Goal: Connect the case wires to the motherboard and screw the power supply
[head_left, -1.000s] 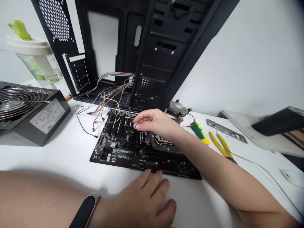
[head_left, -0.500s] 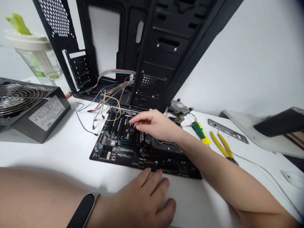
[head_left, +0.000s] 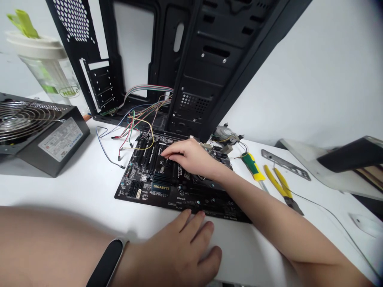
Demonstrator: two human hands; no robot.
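The black circuit board point(head_left: 155, 195) lies flat on the white worktop point(head_left: 89, 191), in front of the open black computer case point(head_left: 191, 79). The right hand point(head_left: 184, 156) reaches over it, thumb and fingers bent and close together at the printed area between the long slots; whether they pinch anything cannot be told. The left hand point(head_left: 182, 249) rests palm down, empty, its fingers slightly spread, fingertips at the board's near edge. Thin coloured wires point(head_left: 133, 123) trail from the case to the board's far left side. Left of them is a power supply point(head_left: 50, 135), with a lidded cup point(head_left: 49, 67) behind it. To the right of the board lie a green-and-yellow screwdriver point(head_left: 251, 166), yellow-handled pliers point(head_left: 279, 183) and, beyond the pliers, a metal plate point(head_left: 285, 164).
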